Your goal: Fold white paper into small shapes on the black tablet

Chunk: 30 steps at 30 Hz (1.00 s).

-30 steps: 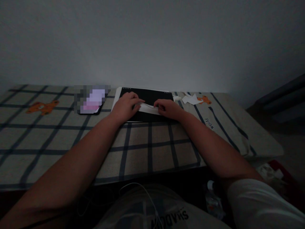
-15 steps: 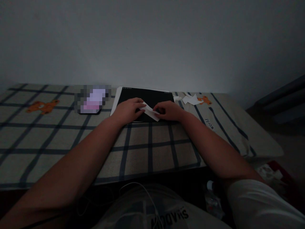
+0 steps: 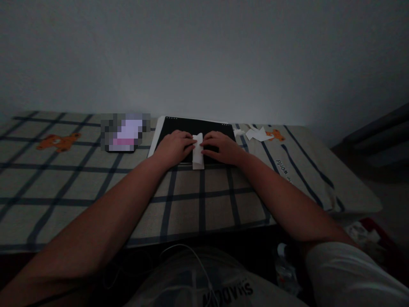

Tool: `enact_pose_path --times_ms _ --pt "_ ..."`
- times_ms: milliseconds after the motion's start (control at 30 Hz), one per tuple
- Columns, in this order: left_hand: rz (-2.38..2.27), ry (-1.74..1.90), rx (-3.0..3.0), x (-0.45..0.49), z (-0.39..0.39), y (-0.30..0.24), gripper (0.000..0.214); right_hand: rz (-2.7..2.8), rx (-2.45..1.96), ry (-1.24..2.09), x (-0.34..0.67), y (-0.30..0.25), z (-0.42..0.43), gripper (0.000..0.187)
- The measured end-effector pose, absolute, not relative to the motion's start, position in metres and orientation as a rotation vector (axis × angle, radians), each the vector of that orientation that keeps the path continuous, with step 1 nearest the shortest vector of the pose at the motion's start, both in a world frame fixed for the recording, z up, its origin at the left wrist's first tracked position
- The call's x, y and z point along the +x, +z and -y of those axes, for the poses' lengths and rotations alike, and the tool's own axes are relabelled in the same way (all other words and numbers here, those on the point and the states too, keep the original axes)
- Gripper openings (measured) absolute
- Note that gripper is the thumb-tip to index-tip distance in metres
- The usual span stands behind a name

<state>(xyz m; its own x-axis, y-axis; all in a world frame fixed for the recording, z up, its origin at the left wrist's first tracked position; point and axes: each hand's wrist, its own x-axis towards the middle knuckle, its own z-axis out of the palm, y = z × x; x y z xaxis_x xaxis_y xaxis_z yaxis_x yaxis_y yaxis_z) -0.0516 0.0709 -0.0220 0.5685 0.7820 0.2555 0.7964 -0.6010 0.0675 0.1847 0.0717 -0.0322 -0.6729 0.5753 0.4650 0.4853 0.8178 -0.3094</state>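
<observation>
A narrow folded strip of white paper (image 3: pixel 198 154) lies lengthwise toward me on a black tablet (image 3: pixel 194 127) that rests on a checked cloth. My left hand (image 3: pixel 174 147) presses the strip's left edge with curled fingers. From the other side my right hand (image 3: pixel 222 147) holds the strip's right edge, fingers bent over it. The strip's near end hangs past the tablet's front edge onto the cloth.
A phone with a lit screen (image 3: pixel 125 132) lies left of the tablet. White paper scraps (image 3: pixel 257 134) sit at the back right by an orange bear print. The checked surface (image 3: pixel 96 179) ends at a drop on the right. A white cable (image 3: pixel 191 256) crosses my lap.
The paper strip turned from lying crosswise between my hands to pointing toward me. Both hands closed in on it from either side.
</observation>
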Motion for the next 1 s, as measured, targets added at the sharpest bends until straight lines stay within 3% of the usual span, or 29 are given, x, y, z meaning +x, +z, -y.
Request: enact_pose_path --times_ms 167,600,833,1000 --pt "1.366 -0.413 -2.75 -0.054 -0.071 -0.022 0.043 2.514 -0.969 0.218 0.186 -0.039 -0.076 0.051" --pt "1.327 -0.257 -2.92 -0.056 -0.073 -0.024 0.064 2.556 -1.011 0.303 0.197 -0.038 -0.08 0.056" --pt "1.33 -0.274 -2.899 -0.055 -0.072 -0.023 0.061 2.546 -0.975 0.34 0.195 -0.039 -0.081 0.061" --pt "1.326 -0.356 -2.915 -0.055 -0.071 -0.021 0.058 2.465 -0.917 0.312 0.192 -0.04 -0.081 0.054"
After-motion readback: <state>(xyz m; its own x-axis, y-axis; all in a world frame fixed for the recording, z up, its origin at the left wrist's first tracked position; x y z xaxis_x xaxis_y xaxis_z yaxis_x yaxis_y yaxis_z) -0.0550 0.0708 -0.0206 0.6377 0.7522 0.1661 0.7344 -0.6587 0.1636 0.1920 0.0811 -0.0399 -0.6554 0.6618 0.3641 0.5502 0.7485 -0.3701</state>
